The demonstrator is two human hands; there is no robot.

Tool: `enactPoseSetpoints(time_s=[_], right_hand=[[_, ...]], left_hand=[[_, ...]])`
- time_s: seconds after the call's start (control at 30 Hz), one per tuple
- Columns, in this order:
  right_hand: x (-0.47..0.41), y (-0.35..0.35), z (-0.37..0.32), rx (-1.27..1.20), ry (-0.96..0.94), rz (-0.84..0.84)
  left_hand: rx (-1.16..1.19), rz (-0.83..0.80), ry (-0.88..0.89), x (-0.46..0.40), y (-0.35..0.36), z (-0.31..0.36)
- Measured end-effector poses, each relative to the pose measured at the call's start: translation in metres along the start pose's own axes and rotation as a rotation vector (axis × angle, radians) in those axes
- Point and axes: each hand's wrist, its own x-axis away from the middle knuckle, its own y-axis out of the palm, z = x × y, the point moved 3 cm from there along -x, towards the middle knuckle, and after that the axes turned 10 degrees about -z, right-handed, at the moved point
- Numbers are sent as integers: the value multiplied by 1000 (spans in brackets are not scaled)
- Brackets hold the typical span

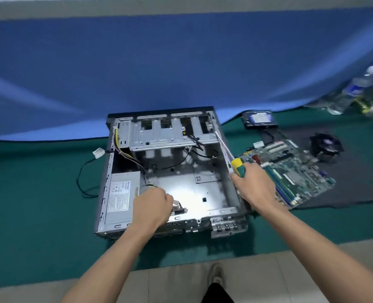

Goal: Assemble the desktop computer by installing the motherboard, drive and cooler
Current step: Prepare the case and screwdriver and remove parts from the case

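Observation:
An open grey computer case (pixel 221 212) lies flat on the green mat, its floor bare, with a power supply (pixel 121 197) at its left. My left hand (pixel 151 204) is inside the case near the front, fingers curled around a bundle of cables (pixel 179 207). My right hand (pixel 254 188) grips the yellow and green handle of a screwdriver (pixel 238 166), whose shaft points up toward the drive cage (pixel 172 136) at the case's far right corner. The motherboard (pixel 290 173) lies to the right of the case. Behind it sit the hard drive (pixel 260 119) and the cooler fan (pixel 326 145).
A blue sheet (pixel 159 62) covers the far half of the surface. Loose black cables with a white connector (pixel 98 153) trail left of the case. Plastic bottles (pixel 360 90) lie at the far right. A dark cloth (pixel 356 193) lies under the motherboard. My shoe (pixel 216 274) shows on the tiled floor.

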Motion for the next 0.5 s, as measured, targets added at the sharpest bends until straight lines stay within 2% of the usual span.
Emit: enactPoseSetpoints(time_s=[0.03, 0.13, 0.17, 0.3, 0.4, 0.5], right_hand=[[-14, 1, 1, 21, -17, 5], [-47, 8, 0, 9, -67, -81], [-55, 10, -3, 6, -81, -121], [-73, 13, -11, 47, -134, -140], [-79, 13, -13, 74, -172, -136], [-79, 14, -15, 67, -198, -150]], left_hand=[[-22, 35, -17, -1, -3, 2], [-138, 283, 39, -10, -17, 2], [-166, 346, -18, -17, -21, -4], [-131, 226, -433, -35, -24, -30], [-153, 102, -551, -45, -21, -37], [-59, 38, -652, -55, -28, -50]])
